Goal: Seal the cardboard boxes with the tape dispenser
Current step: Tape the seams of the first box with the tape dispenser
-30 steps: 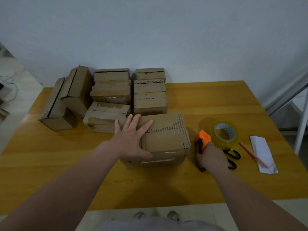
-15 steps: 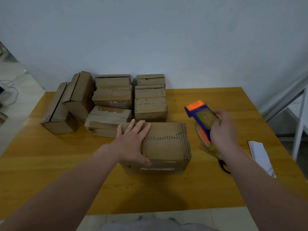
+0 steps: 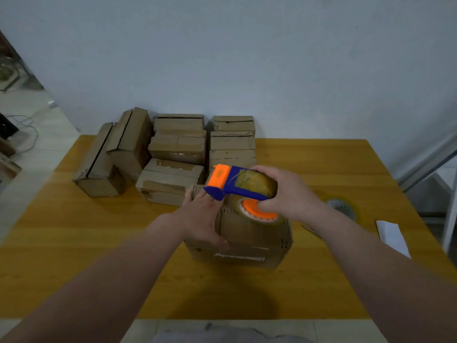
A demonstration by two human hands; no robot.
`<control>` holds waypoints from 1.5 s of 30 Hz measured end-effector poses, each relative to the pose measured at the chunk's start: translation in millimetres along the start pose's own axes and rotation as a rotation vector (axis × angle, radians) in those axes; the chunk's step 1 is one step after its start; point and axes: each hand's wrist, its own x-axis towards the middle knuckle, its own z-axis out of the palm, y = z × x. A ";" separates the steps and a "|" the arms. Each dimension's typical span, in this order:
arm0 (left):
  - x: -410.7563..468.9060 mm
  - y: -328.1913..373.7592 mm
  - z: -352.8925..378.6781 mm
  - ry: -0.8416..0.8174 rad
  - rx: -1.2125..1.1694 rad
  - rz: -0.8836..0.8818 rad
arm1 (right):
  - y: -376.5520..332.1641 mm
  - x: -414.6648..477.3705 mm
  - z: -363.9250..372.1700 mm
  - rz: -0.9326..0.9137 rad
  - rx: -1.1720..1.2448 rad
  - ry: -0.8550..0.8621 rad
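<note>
A brown cardboard box [image 3: 252, 236] sits on the wooden table [image 3: 74, 256] right in front of me. My left hand [image 3: 202, 219] lies flat on the box's left top, fingers straight. My right hand [image 3: 284, 191] grips a blue and orange tape dispenser [image 3: 237, 184] holding a roll of clear tape, and keeps it just above the box's top, its orange head pointing left over my left fingers. Whether the dispenser touches the box is unclear.
Several more cardboard boxes [image 3: 178, 147] are piled at the table's back left against the wall. A spare tape roll [image 3: 342, 209] and a white paper [image 3: 392, 236] lie to the right. A white metal frame [image 3: 450, 194] stands past the right edge.
My right hand picked the dispenser up from the table at the right and carried it left, over the box. My left hand stayed on the box.
</note>
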 end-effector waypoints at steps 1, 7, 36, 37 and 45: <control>-0.4 -1.1 0.5 0.014 -0.014 0.010 | 1.2 0.8 0.5 -0.005 -0.016 -0.005; -9.8 -6.2 -0.4 0.051 -0.043 0.033 | 5.7 1.2 -5.5 -0.061 -0.135 -0.013; -28.2 15.2 -23.5 0.413 -1.636 -0.521 | 18.7 -2.0 2.6 -0.175 -0.114 0.001; -29.7 14.7 -22.6 0.438 -1.607 -0.501 | 16.5 -2.5 1.9 -0.190 -0.134 -0.020; -47.5 -29.8 -7.0 0.626 -1.413 -0.562 | 4.6 3.3 -9.3 -0.290 -0.243 -0.134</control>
